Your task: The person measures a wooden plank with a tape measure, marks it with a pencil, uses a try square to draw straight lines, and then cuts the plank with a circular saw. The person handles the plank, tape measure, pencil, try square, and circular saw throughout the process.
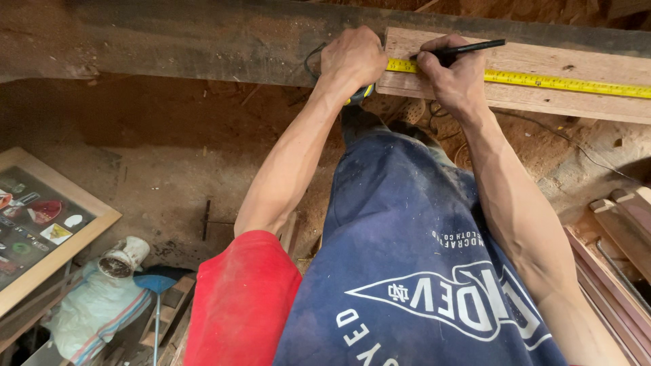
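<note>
Blue apron nearest. Left hand closed on tape measure case, yellow tape stretched along pale plank on counter. Right hand pinches black pencil at tape. Marking step; the stroke needs a steady tape.

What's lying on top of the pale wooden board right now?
A yellow tape measure runs along the wooden board. The left hand covers its end; the right hand holds a black pen, hiding any mark.

Tape measure along plank, framed board lower left, pipe beside it
</note>
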